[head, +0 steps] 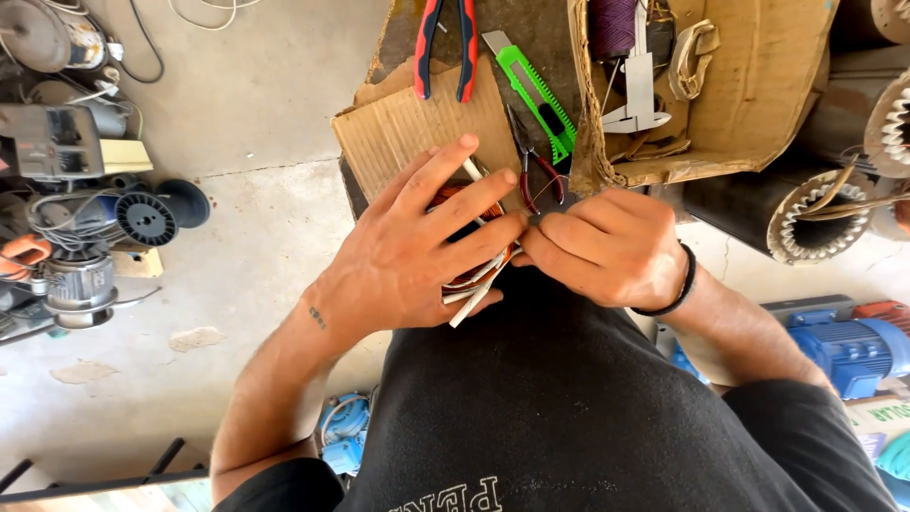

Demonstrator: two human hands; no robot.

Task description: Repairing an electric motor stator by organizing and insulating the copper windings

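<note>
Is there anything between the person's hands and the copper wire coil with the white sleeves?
Nothing visible does. The left hand lies directly over the copper coil with its white sleeves, and the right hand pinches at the coil's right edge. The small pliers lie beyond, on the cardboard.

Black shirt [569, 417], white lettering; black wristband [684, 284]; small forearm tattoo [317, 318].

Ahead: red-handled pliers [445, 47], green plastic utility knife [538, 95], small red-handled cutters [533, 161] crowding flat brown cardboard sheet [408, 123].
Right: torn brown cardboard box [758, 95] blocking.
Left: bare concrete floor [256, 246] open.
</note>
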